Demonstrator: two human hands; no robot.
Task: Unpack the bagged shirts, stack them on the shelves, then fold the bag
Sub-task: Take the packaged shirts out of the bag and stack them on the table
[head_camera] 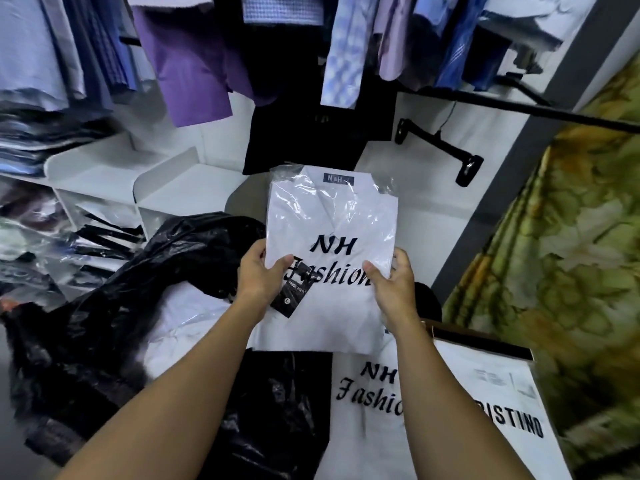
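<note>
- White shelves (104, 161) left, hanging shirts (183, 64) overhead, black bag (104, 306) below.
- Bagged shirt (332, 233) lengthwise away, collar far.
- Pinched at side edges by left hand (258, 277), right hand (393, 284).

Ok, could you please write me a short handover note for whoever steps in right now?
The left hand and the right hand each grip a side of one wrapped white shirt, held up in front of the white shelves.
The black bag lies crumpled and open at the left, and something white shows inside it.
A second wrapped shirt lies below the held one, by the right forearm.
Done: the held shirt is out of the bag.
Left: shelve the shirts, empty the bag, fold it.
</note>
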